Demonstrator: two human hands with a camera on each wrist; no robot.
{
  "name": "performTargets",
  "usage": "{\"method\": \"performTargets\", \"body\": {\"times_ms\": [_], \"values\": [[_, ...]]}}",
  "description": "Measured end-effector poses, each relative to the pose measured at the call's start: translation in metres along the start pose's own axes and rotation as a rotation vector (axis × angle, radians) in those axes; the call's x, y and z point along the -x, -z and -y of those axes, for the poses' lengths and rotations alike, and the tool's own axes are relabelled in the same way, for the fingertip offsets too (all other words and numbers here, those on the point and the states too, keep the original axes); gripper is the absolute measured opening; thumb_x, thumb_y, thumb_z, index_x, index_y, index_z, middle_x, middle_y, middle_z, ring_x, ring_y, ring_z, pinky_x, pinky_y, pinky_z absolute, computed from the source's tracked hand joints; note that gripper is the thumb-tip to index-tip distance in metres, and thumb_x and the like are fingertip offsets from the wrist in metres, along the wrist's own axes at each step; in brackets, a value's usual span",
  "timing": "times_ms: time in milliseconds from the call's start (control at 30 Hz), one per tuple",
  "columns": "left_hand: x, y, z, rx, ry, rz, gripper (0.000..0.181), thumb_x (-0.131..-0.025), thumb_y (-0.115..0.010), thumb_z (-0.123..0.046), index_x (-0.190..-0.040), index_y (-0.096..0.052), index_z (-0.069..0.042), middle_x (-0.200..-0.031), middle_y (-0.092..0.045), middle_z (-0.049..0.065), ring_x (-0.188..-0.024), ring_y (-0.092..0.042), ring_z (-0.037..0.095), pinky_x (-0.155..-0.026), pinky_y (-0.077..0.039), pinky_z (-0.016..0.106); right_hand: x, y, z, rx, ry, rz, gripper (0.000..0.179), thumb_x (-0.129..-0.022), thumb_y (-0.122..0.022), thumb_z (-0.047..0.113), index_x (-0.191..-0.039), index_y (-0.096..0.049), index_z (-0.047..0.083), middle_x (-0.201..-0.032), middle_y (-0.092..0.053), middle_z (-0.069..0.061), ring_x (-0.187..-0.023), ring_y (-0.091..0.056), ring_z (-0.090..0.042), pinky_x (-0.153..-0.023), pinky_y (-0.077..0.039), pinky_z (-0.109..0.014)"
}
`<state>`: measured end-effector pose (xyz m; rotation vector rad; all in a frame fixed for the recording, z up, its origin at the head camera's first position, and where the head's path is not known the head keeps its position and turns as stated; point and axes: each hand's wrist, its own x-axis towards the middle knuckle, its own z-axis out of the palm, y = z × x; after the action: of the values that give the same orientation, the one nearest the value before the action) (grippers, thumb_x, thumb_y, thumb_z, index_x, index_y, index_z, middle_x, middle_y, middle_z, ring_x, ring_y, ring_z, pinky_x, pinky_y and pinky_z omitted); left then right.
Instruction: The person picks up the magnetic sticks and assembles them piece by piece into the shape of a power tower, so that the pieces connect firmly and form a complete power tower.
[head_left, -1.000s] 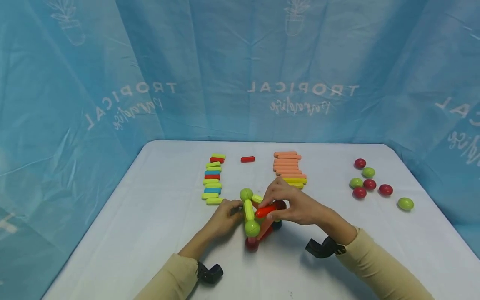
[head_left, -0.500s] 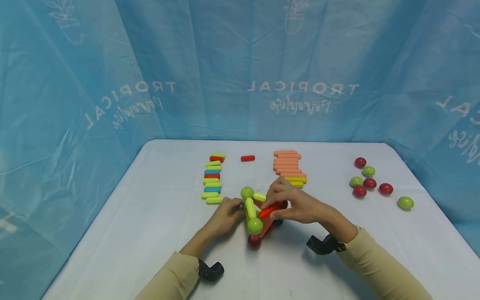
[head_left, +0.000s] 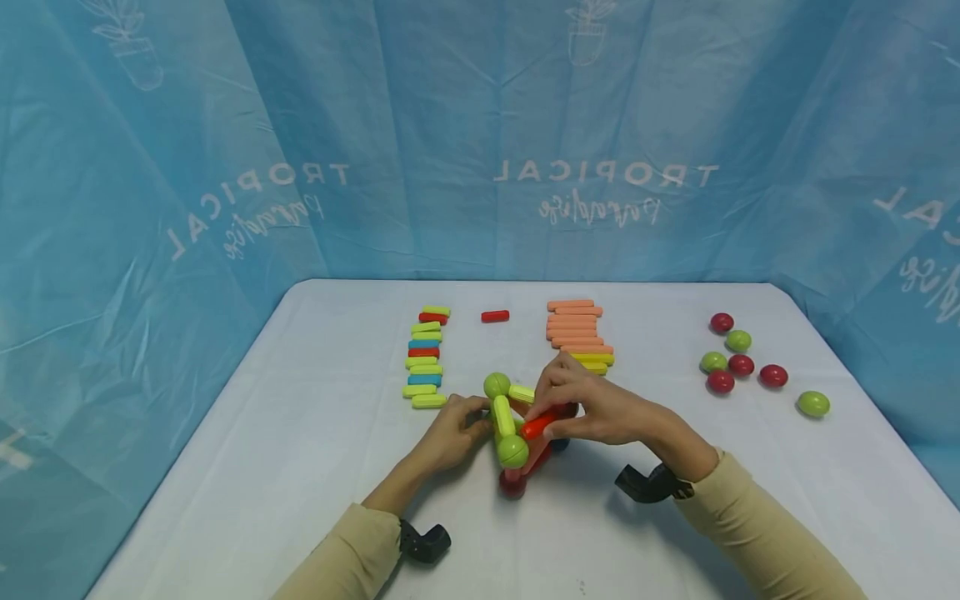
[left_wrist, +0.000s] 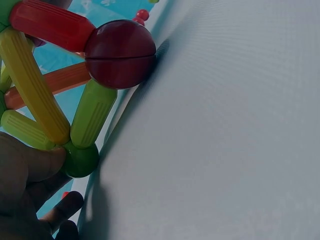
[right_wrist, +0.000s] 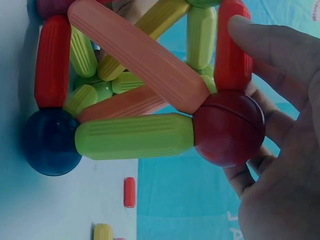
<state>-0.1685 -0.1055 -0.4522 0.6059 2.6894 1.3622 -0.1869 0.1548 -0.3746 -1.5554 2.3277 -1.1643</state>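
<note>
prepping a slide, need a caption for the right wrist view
Right hand pinching a red rod against a maroon ball, which a green rod links to a dark blue ball.

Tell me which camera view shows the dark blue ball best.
Right wrist: there the dark blue ball appears large and almost whole. The head view shows it small and partly covered; I can't make it out in the left wrist view.

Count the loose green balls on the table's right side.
3: the far green ball, beside the farthest red ball; the left green ball, leftmost of the three; the near green ball, apart at the right. None there looks hidden.
</note>
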Motion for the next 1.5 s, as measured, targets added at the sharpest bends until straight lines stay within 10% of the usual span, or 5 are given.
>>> {"method": "performTargets", "body": {"times_ms": [400, 967, 1300, 1500], "values": [[0.000, -0.001, -0.001, -0.002, -0.005, -0.005, 0.028, -0.091, -0.060, -0.005, -0.119, -0.064, -0.002, -0.112, -0.064, 0.008, -0.097, -0.049, 0.022, -0.087, -0.040, 0.044, 0.001, -0.004, 0.004, 0.158, 0.024, -0.015, 0.023, -0.082, -0.078, 0.017, -0.104, -0.073, 0.024, -0.099, -0.052, 0.011, -0.104, -0.037, -0.016, -0.084, -0.037, -0.041], [0.011, -0.001, 0.003, -0.036, -0.051, -0.077, 0.025, -0.088, -0.065, -0.003, -0.112, -0.067, -0.002, -0.109, -0.066, 0.010, -0.099, -0.052, 0.027, -0.090, -0.040, 0.048, 0.011, -0.004, -0.002, 0.001, 0.028, -0.228, 0.033, -0.077, -0.079, 0.003, -0.108, -0.070, 0.009, -0.107, -0.059, 0.001, -0.103, -0.043, -0.019, -0.076, -0.045, -0.035], [0.049, -0.002, -0.001, -0.020, 0.006, -0.097, 0.023, -0.086, -0.070, -0.012, -0.109, -0.067, -0.007, -0.105, -0.065, 0.002, -0.098, -0.050, 0.022, -0.087, -0.041, 0.046, 0.013, 0.007, -0.045, -0.024, -0.390, -0.488, 0.024, -0.093, -0.064, 0.016, -0.115, -0.067, 0.007, -0.105, -0.061, -0.002, -0.099, -0.052, -0.021, -0.081, -0.047, -0.040], [0.076, -0.010, -0.006, 0.026, 0.023, -0.097, 0.023, -0.082, -0.075, -0.018, -0.104, -0.067, -0.014, -0.102, -0.062, -0.005, -0.097, -0.049, 0.020, -0.086, -0.039, 0.045, -0.028, 0.000, -0.080, 0.047, -0.406, -0.453, 0.027, -0.090, -0.067, 0.018, -0.115, -0.068, 0.008, -0.109, -0.065, -0.003, -0.101, -0.052, -0.023, -0.087, -0.044, -0.043]]}}
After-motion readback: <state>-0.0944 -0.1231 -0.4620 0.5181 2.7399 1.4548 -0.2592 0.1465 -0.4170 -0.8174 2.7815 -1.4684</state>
